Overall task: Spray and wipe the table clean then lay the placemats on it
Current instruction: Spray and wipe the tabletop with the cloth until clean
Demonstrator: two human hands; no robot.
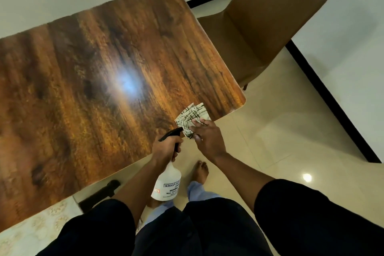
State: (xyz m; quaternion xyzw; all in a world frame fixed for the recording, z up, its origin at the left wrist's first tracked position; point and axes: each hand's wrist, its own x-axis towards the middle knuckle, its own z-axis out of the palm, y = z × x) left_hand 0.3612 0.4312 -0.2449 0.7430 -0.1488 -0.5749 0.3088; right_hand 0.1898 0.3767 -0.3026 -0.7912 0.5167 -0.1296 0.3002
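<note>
So left hand [165, 147] fingers wrapped round the spray bottle [166, 185] neck | right hand [207, 137] fingers flat on the checked cloth [192, 117] | cloth under fingertips at desk [104, 79] corner

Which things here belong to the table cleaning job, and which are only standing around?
For the job:
- spray bottle, gripped by the left hand
- cloth under the right hand
- table

Only standing around:
- chair beyond the table
- patterned mat on the floor

No placemats are in view.
</note>
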